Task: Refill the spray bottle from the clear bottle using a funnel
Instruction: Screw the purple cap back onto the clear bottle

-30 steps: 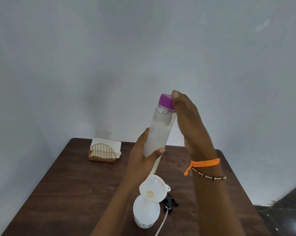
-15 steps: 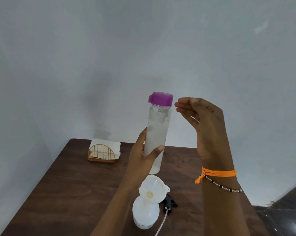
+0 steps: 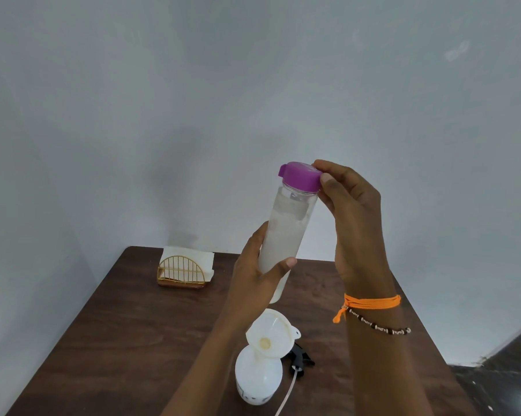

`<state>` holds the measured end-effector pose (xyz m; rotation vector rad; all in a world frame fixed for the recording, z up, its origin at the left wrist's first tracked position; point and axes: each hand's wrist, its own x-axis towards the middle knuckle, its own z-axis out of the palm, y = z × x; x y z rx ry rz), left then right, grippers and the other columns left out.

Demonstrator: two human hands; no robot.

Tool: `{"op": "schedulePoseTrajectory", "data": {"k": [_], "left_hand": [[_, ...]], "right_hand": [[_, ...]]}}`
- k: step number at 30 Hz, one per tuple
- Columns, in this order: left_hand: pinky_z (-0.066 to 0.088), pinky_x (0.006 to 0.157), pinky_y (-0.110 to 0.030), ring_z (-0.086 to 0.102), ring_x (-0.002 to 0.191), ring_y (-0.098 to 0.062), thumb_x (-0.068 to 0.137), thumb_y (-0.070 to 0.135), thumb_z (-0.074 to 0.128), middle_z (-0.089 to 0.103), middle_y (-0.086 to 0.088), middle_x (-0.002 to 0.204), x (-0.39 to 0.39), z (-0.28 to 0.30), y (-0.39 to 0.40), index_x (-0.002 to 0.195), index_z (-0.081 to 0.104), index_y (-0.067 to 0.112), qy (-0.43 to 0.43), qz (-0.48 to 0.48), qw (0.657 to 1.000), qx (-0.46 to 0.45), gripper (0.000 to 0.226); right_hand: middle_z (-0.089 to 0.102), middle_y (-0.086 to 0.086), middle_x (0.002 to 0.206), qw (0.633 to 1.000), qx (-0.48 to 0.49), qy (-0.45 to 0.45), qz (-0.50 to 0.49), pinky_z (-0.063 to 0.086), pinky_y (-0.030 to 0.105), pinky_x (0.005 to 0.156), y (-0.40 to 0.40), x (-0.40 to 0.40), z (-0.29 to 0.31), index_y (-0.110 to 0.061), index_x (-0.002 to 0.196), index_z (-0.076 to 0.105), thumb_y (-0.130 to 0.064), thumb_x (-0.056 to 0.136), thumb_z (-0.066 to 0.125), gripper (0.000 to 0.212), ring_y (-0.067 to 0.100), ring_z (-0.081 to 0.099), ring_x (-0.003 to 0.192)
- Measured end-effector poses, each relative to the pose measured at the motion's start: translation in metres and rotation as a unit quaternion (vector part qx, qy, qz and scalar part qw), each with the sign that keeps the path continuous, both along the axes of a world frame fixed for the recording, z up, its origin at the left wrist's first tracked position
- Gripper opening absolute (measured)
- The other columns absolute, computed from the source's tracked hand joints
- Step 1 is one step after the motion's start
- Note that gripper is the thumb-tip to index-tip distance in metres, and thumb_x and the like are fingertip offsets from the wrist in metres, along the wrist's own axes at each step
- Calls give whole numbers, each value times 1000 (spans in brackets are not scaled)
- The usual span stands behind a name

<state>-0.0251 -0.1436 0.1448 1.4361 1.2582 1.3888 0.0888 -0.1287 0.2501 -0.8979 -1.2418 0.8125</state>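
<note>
My left hand [image 3: 253,283] grips the lower part of a clear bottle [image 3: 286,229] with cloudy liquid, held upright above the table. Its purple cap [image 3: 299,175] is on, and my right hand [image 3: 349,211] pinches the cap's right edge with thumb and fingers. Below, a white spray bottle [image 3: 257,379] stands on the dark wooden table [image 3: 127,340] with a white funnel [image 3: 271,334] seated in its neck. The black spray head [image 3: 301,358] with its white tube lies just to the right of the spray bottle.
A gold wire napkin holder [image 3: 181,271] with white napkins stands at the table's back left corner. A grey wall rises behind the table. Dark floor shows at the lower right [image 3: 508,376].
My right hand left the cap, drew back to the right, then returned and now pinches the cap's right edge. The bottle has tilted slightly right.
</note>
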Motion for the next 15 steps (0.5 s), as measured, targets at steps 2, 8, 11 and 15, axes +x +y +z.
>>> {"op": "schedulePoseTrajectory", "data": {"k": [2, 8, 11, 15], "left_hand": [[53, 94, -39, 53, 116, -15, 69, 53, 62, 50, 10, 133, 0, 2, -2, 129, 33, 48, 5, 2, 1000, 5, 67], [53, 78, -19, 60, 105, 1, 79, 38, 69, 60, 18, 119, -12, 11, -7, 120, 44, 46, -33, -124, 992, -14, 49], [51, 78, -16, 61, 105, 3, 81, 28, 67, 65, 25, 110, -19, 15, -13, 116, 48, 41, -34, -190, 981, -30, 42], [52, 82, -20, 61, 109, -3, 75, 37, 68, 65, 22, 113, -20, 12, -15, 118, 50, 36, -24, -216, 975, -40, 47]], "right_hand": [[67, 6, 109, 1000, 7, 3, 7, 49, 34, 96, 1, 1, 0, -13, 107, 64, -7, 92, 52, 20, 17, 62, 103], [63, 2, 113, 975, 1, 14, 222, 47, 30, 93, 22, 16, 2, -16, 127, 50, -26, 80, 70, 52, 13, 59, 104], [58, 9, 124, 937, 0, 23, 350, 43, 40, 100, 33, 23, 1, -16, 135, 42, -37, 69, 77, 78, 24, 54, 116], [63, 8, 105, 915, -1, 19, 402, 40, 50, 102, 36, 22, -3, -10, 119, 57, -34, 71, 76, 56, 26, 59, 102]]}}
